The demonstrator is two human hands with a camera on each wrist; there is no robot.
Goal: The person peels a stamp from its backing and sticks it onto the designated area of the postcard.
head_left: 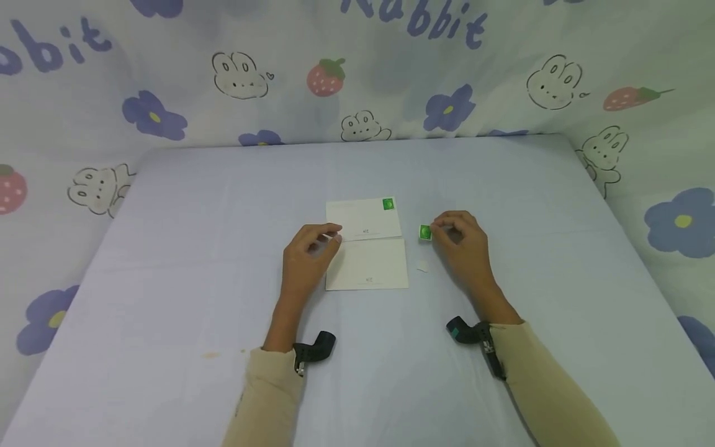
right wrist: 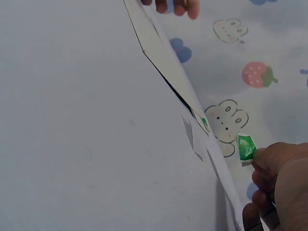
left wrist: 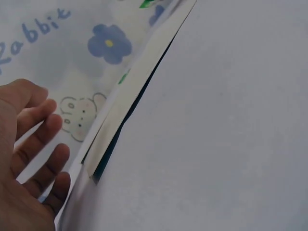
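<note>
My right hand [head_left: 462,245] pinches a small green stamp [head_left: 425,233] with a white border between thumb and fingertip. In the right wrist view the stamp [right wrist: 246,147] stands out from the fingertips. Two cream envelopes lie one behind the other. The far envelope [head_left: 357,218] bears a green stamp [head_left: 388,204] in its upper right corner; the near envelope [head_left: 374,267] shows only a small printed mark at its lower edge. At the envelopes' left side, my left hand [head_left: 304,257] has loosely bent fingers with nothing between them, thumb and fingertips overlapping the paper in the head view.
A small scrap of white paper [head_left: 422,267] lies right of the near envelope. Under everything is a white cloth-covered table [head_left: 184,310]. Behind it hangs a curtain [head_left: 385,62] printed with rabbits, strawberries and flowers. Black wrist cameras sit on both sleeves.
</note>
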